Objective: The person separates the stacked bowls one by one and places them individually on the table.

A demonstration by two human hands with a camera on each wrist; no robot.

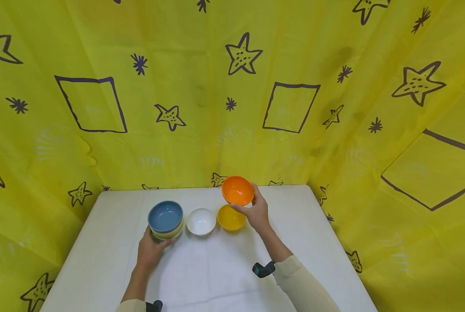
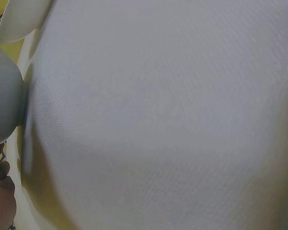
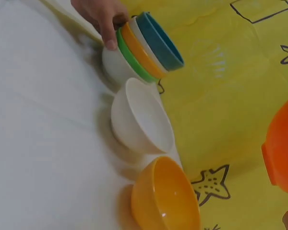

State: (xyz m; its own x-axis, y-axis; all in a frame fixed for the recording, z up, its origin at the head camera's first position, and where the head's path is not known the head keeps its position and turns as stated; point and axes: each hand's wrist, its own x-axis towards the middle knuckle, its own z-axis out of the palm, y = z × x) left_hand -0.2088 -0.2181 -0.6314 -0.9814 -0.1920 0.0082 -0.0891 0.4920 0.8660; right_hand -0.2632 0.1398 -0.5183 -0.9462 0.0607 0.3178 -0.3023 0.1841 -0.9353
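Note:
My left hand (image 1: 150, 251) grips a stack of bowls from its near left side. On top of the stack is a blue bowl (image 1: 165, 216); the right wrist view shows a white, a yellow-orange, a green and a pale bowl (image 3: 117, 67) nested beneath it. To the right, a white bowl (image 1: 201, 222) stands on the table beside a yellow bowl (image 1: 231, 219). My right hand (image 1: 257, 212) holds an orange bowl (image 1: 238, 190) by its rim, tilted, above and behind the yellow one. Only the orange bowl's side shows in the right wrist view.
A white cloth covers the table (image 1: 201, 277). Yellow curtains (image 1: 201, 147) with dark star and frame drawings hang behind it and on both sides. Dark wrist devices sit at both sleeves, the right one (image 1: 263, 269) in fuller view.

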